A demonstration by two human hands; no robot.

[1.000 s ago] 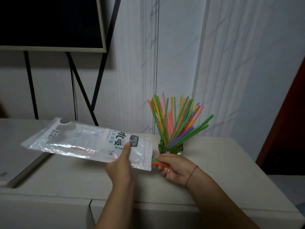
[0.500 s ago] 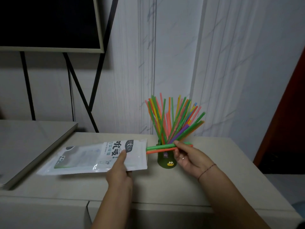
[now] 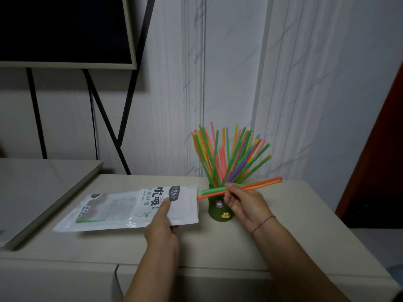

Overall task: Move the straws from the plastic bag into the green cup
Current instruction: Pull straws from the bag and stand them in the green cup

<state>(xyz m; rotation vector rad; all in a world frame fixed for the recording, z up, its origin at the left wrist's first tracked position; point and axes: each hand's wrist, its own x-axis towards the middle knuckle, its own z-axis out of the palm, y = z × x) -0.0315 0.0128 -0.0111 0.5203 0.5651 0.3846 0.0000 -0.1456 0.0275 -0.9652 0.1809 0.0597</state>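
Left hand (image 3: pixel 162 227) pinching plastic bag (image 3: pixel 130 209), flat on surface (image 3: pixel 218 247). Right hand (image 3: pixel 244 202) gripping few straws (image 3: pixel 259 185) sideways in front of green cup (image 3: pixel 219 211), already stuffed with straws.

Plastic bag (image 3: pixel 130 211): glossy, crinkled film, part clear, part white print. Straws (image 3: pixel 229 158): smooth bright plastic. Green cup (image 3: pixel 214 214): matt. Counter (image 3: pixel 218 247): smooth matt beige. Wall panel (image 3: pixel 239 73): marble-look, faint sheen.

The counter (image 3: pixel 305 205) has open room along its front and right edges. Near the back edge, straws (image 3: pixel 226 158) fan wide above the green cup (image 3: pixel 213 214), with the plastic bag (image 3: pixel 113 212) flat beside it.
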